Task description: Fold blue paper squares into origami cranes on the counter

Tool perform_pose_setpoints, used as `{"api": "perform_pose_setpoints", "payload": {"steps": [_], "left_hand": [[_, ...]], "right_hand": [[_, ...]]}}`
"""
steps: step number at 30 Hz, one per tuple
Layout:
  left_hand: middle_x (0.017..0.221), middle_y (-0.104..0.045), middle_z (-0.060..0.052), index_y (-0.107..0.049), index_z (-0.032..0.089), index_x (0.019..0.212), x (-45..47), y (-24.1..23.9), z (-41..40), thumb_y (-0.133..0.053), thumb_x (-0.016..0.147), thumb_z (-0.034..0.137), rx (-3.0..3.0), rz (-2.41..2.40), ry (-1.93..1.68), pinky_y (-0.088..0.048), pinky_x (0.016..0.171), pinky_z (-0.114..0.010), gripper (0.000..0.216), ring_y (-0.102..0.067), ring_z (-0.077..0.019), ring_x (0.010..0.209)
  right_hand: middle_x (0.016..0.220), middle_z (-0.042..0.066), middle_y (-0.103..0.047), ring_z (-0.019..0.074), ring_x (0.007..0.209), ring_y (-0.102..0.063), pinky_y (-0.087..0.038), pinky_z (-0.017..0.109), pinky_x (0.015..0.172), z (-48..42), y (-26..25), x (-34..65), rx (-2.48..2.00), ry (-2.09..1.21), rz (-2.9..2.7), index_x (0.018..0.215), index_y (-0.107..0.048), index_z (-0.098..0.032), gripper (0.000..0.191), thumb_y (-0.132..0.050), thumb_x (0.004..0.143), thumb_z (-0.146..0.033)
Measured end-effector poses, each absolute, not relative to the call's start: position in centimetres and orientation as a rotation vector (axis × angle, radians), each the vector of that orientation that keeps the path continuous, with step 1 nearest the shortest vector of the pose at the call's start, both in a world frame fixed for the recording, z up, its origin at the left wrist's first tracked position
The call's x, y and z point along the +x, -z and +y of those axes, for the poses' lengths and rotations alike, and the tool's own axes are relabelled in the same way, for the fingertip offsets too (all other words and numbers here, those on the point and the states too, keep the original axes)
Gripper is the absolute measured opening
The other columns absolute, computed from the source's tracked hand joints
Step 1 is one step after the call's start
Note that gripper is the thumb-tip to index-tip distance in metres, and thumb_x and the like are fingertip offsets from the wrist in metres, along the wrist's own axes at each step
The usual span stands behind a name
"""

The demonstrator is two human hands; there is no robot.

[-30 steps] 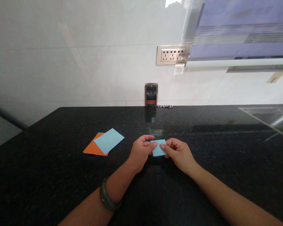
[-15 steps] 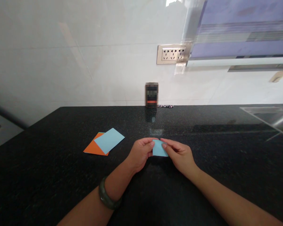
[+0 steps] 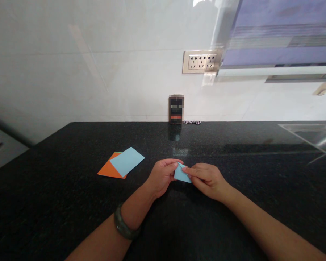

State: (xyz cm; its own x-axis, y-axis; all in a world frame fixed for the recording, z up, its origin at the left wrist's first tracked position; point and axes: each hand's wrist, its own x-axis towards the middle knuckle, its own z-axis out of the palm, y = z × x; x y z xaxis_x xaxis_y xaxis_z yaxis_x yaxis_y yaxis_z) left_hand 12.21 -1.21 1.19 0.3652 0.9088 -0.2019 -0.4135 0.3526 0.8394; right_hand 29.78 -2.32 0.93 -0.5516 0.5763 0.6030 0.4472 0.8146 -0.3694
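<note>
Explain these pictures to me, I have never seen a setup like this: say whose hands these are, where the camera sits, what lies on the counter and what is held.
No machine here: a person works with two bare hands, filmed by a camera worn on their head that looks forward and down, so the arms enter from the bottom edge. The left hand, with a dark bracelet on its wrist, and the right hand both pinch a small light-blue paper, partly folded, over a black stone counter. To the left lie a larger light-blue sheet overlapping an orange sheet. At the back wall stands a small dark object, blurred out, below a socket strip.
</note>
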Motion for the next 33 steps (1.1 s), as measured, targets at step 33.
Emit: {"api": "perform_pose_setpoints", "payload": {"steps": [33], "left_hand": [[0.07,-0.067,-0.007,-0.064,0.01,0.074,12.73,-0.59,-1.38,-0.07,0.062,0.027,0.762,1.006,-1.007,-0.047,0.058,-0.027,0.021,-0.06,-0.0137,0.058]], "right_hand": [[0.075,0.006,-0.058,0.0135,0.068,-0.052,-0.04,0.025,0.061,-2.29,-1.53,29.8,-0.872,-0.335,-2.519,0.109,-0.06,-0.021,0.03,-0.04,0.088,-0.018]]}}
